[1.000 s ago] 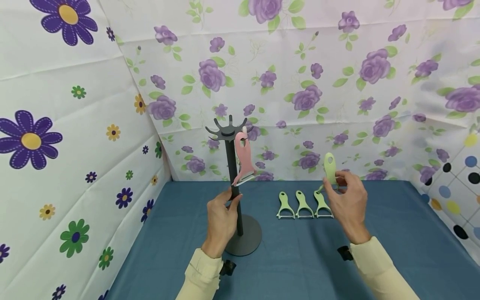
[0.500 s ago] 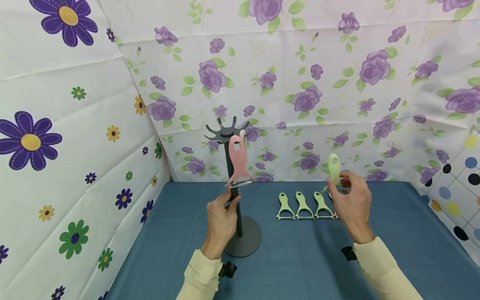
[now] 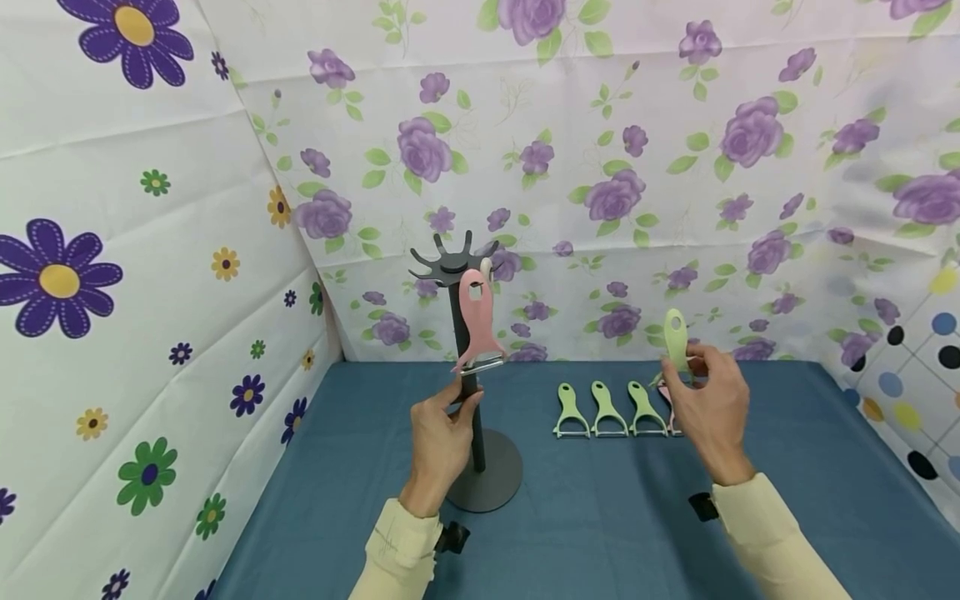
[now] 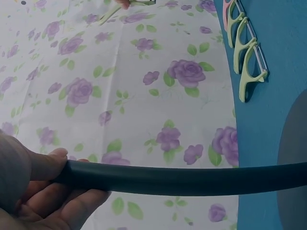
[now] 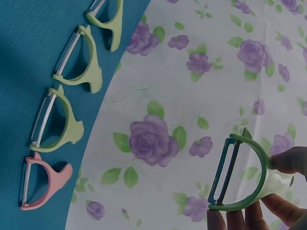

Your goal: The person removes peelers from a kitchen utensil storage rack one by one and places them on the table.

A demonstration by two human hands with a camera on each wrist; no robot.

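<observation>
My left hand [image 3: 442,437] grips the pole [image 4: 192,179] of a dark hook stand [image 3: 454,265], thumb and fingers around it. A pink peeler [image 3: 476,317] hangs by its handle hole from one of the stand's hooks, blade down. Behind its top a whitish tip [image 3: 487,268] shows. My right hand [image 3: 708,404] pinches a light green peeler [image 3: 676,335] above the table, handle up in the head view. In the right wrist view, its blade frame [image 5: 261,165] stands free of the fingers. Just left of this hand, another pink peeler [image 5: 58,179] lies partly hidden in the head view.
Three green peelers [image 3: 568,414] lie in a row on the blue-covered table [image 3: 585,517], right of the stand's round base [image 3: 491,483]. Flower-print cloth [image 3: 570,200] stands behind the table, with patterned cloths at the left and right sides.
The stand's hook top has turned, bringing the hanging pink peeler left and more face-on. My right hand has shifted right with the green peeler, uncovering part of the pink peeler on the table.
</observation>
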